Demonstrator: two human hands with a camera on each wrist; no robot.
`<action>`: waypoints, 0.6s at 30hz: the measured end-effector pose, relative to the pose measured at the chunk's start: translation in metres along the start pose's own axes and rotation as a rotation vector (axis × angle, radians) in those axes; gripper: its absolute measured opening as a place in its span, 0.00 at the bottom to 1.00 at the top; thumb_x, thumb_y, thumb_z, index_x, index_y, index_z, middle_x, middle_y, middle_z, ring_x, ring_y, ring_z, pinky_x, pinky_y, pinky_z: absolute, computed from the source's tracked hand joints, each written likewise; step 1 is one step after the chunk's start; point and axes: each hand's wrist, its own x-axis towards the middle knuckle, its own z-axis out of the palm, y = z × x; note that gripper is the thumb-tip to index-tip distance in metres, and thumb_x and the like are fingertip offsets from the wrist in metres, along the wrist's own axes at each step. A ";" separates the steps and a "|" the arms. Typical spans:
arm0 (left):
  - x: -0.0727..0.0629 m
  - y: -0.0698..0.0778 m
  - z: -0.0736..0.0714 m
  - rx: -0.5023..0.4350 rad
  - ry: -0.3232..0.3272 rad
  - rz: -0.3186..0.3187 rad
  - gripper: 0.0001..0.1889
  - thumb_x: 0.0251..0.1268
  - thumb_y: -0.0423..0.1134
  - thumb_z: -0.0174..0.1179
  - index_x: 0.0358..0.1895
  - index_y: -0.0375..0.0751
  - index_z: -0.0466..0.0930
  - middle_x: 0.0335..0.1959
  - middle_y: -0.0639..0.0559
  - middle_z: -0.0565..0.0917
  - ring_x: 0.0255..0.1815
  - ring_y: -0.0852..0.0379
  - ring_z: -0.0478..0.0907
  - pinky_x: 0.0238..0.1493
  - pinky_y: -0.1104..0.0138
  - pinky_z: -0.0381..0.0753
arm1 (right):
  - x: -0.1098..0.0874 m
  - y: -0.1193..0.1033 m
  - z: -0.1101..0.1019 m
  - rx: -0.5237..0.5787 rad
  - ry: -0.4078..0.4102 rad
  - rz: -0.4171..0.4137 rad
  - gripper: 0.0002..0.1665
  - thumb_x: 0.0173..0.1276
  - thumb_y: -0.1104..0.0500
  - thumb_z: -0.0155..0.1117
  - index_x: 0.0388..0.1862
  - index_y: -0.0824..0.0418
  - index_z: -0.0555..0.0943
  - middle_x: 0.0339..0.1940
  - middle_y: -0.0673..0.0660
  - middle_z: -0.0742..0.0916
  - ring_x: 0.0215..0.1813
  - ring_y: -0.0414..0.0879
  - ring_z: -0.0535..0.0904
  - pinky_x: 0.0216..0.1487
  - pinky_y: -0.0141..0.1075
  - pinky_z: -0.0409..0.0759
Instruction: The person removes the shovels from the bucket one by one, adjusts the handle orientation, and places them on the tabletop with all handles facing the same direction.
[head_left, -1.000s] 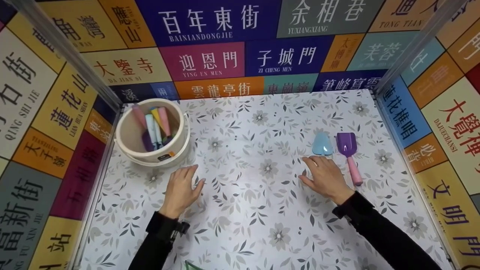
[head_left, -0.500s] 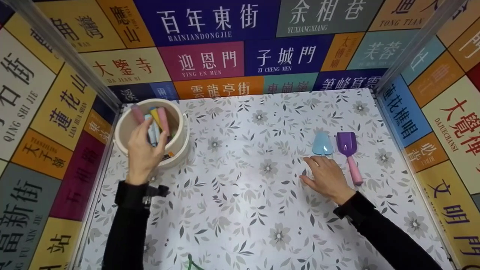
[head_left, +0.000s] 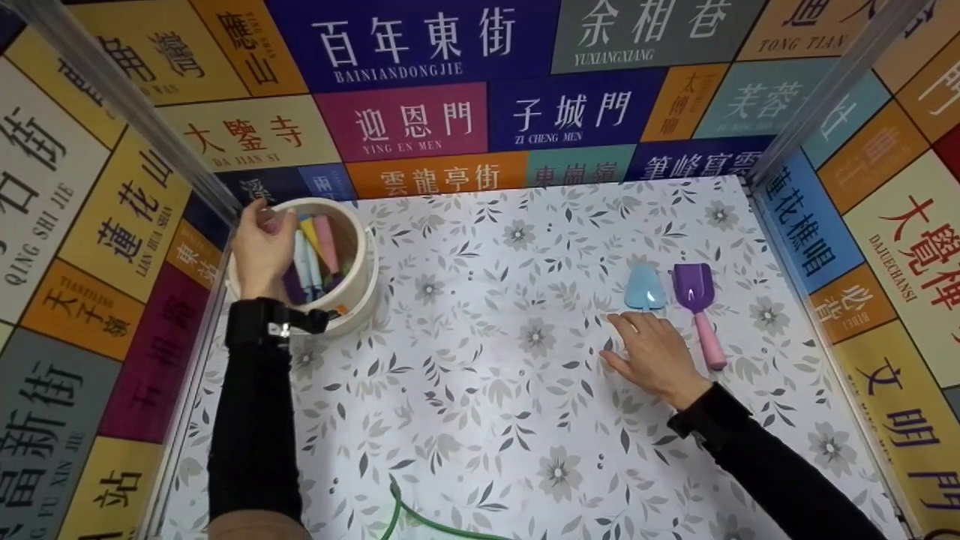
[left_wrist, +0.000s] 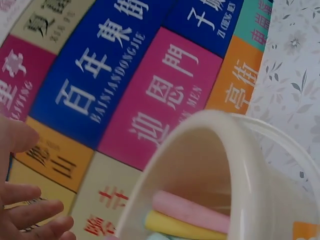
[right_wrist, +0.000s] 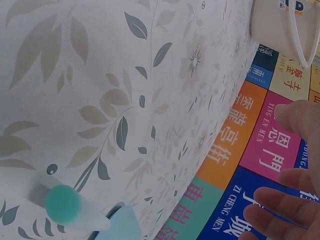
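Note:
My left hand is over the left rim of a cream bucket, its fingers spread beside a pinkish-purple handle. In the left wrist view, the fingers are apart and hold nothing. Inside the bucket stand a pink handle, a yellow handle and light-blue handles. My right hand hovers with loosely bent fingers over a light-blue toy shovel, hiding its handle in the head view. The right wrist view shows that handle's teal end apart from the hand. Beside it lies a purple toy shovel with a pink handle.
A floral white sheet covers the table. Printed panels wall in the back and both sides. A green cord lies at the front edge. The bucket's pale carrying handle hangs down on its right side.
My left hand has gone from the table to the bucket, first over the light-blue handles, then to the left rim. The right hand stays put. More green cord shows at the front.

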 end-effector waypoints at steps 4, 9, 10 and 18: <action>0.016 -0.012 0.008 0.059 -0.072 -0.119 0.39 0.78 0.57 0.52 0.83 0.40 0.57 0.77 0.39 0.73 0.77 0.43 0.71 0.80 0.55 0.67 | 0.000 0.000 0.001 -0.003 0.000 -0.002 0.36 0.61 0.49 0.79 0.61 0.68 0.80 0.50 0.69 0.87 0.51 0.67 0.84 0.50 0.60 0.84; 0.027 -0.029 0.016 0.119 -0.156 -0.126 0.37 0.77 0.55 0.53 0.77 0.32 0.63 0.76 0.32 0.71 0.77 0.38 0.68 0.83 0.52 0.62 | 0.000 0.001 0.001 -0.007 0.015 -0.010 0.35 0.61 0.49 0.79 0.60 0.68 0.80 0.49 0.68 0.87 0.51 0.67 0.84 0.49 0.60 0.84; 0.028 -0.032 0.017 0.121 -0.169 -0.131 0.37 0.77 0.55 0.54 0.77 0.32 0.63 0.78 0.32 0.69 0.79 0.37 0.67 0.84 0.52 0.61 | 0.000 0.001 0.001 -0.009 0.021 -0.012 0.35 0.60 0.49 0.79 0.60 0.68 0.80 0.49 0.68 0.87 0.51 0.67 0.84 0.49 0.60 0.84; 0.033 -0.043 0.027 0.221 -0.266 -0.202 0.46 0.75 0.55 0.54 0.84 0.33 0.46 0.80 0.28 0.64 0.81 0.36 0.63 0.85 0.51 0.58 | -0.002 0.002 0.001 -0.012 0.038 -0.013 0.34 0.60 0.49 0.79 0.59 0.67 0.81 0.48 0.69 0.87 0.50 0.67 0.85 0.47 0.60 0.84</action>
